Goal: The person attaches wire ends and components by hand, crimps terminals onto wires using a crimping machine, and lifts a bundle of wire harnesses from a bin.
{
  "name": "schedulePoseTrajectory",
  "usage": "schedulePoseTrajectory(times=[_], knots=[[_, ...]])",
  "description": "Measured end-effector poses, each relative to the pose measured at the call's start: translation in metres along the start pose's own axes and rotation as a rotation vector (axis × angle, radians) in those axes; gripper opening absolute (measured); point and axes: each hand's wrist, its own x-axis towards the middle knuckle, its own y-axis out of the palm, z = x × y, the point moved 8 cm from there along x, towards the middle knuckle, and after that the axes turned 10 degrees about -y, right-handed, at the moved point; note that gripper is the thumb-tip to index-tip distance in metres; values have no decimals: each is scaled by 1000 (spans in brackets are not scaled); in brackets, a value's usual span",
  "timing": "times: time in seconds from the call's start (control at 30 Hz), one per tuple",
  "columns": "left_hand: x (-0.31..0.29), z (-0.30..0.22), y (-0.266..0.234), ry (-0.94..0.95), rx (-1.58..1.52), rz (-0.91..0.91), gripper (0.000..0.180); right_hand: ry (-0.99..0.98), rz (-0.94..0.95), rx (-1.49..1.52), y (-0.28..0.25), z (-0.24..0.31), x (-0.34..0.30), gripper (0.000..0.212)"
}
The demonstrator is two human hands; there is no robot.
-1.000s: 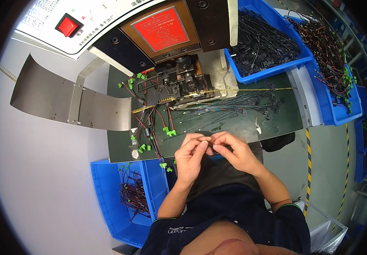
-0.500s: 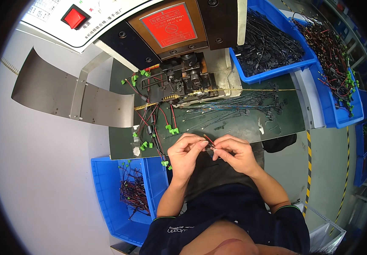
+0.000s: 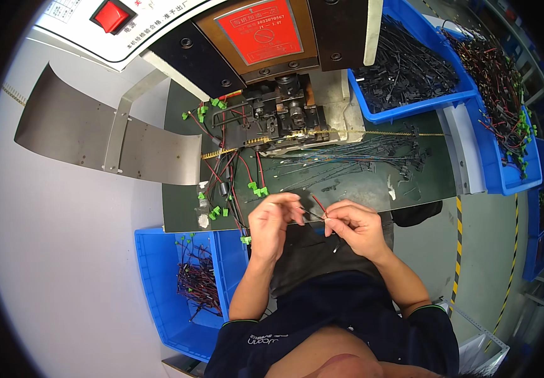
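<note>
Left hand (image 3: 274, 222) and right hand (image 3: 355, 228) close together at the near edge of the dark green work mat (image 3: 410, 183), fingertips curled inward and almost meeting. Between them, a thin red and black wire pair (image 3: 316, 211), pinched by the left fingertips at one end and by the right thumb and forefinger at the other; wire raised just above the mat edge, over the dark apron on the lap.

Just left of the left hand, red and black leads with small green connectors (image 3: 258, 189) strewn on the mat. Farther out, loose black wires (image 3: 347, 165) fanned across the mat's middle. Beyond those, a crimping press (image 3: 284, 113) with a black tool head, an orange-red plate (image 3: 260, 31) on its front, and a gold terminal strip (image 3: 385, 133) running off to the right. Upper right, a blue bin of black wires (image 3: 410, 69), and beside it another blue bin of red and black harnesses (image 3: 505, 94). Lower left, beneath the bench edge, a blue bin holding finished leads (image 3: 196, 283). Left of the press, a curved grey metal chute (image 3: 95, 135).
</note>
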Motion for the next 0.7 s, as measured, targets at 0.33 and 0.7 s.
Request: schedulePoseTrajectory(times=[0.33,0.7], knots=[[-8,3,12,20,222,-52,11,-37,51,-47,5,8,7,9],[-5,24,13,-58,-58,24,14,-42,-92,-18,-2,0,-2,10]])
